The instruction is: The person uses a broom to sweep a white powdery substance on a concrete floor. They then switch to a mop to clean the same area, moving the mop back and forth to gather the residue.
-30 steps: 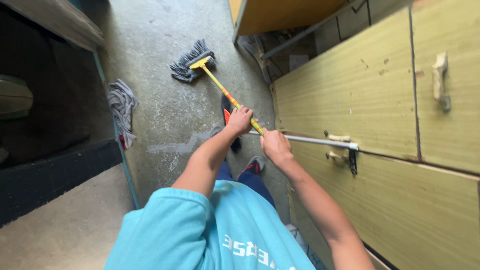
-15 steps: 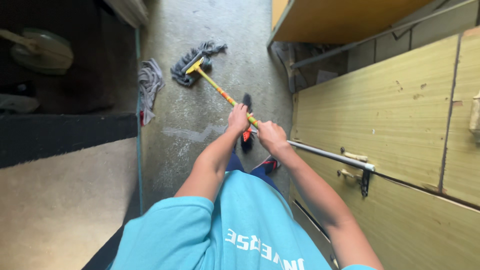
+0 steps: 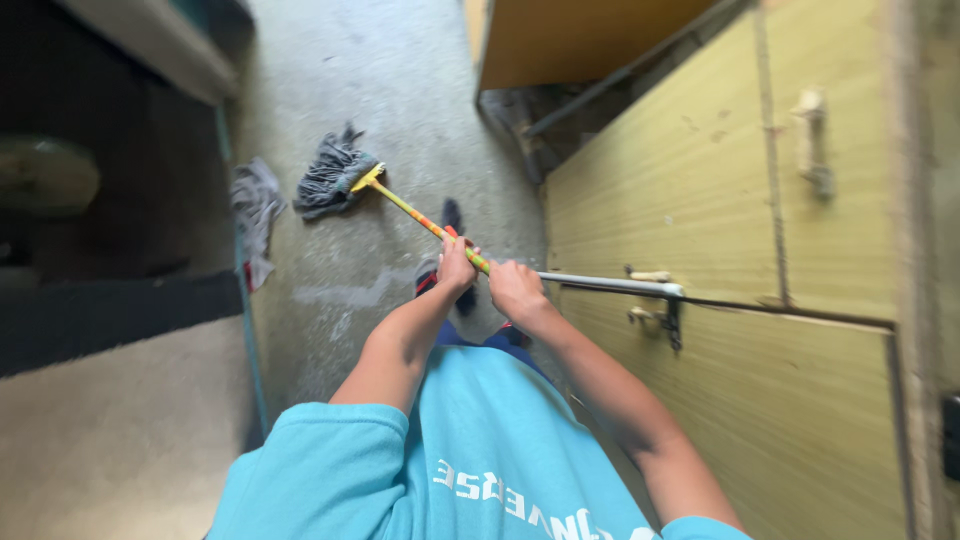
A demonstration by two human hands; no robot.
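We grip the mop handle (image 3: pixel 420 215), left hand (image 3: pixel 457 266) and right hand (image 3: pixel 516 291) both clamped tight mid-shaft. Stiff, light pole; the grey mop head (image 3: pixel 332 180) looks soft and draggy on the concrete floor (image 3: pixel 400 80).

Both bare arms stretched forward and down, elbows slightly bent. Left hand (image 3: pixel 457 265) ahead, fingers curled in a closed grip; right hand (image 3: pixel 517 292) just behind it, fist closed, knuckles up.
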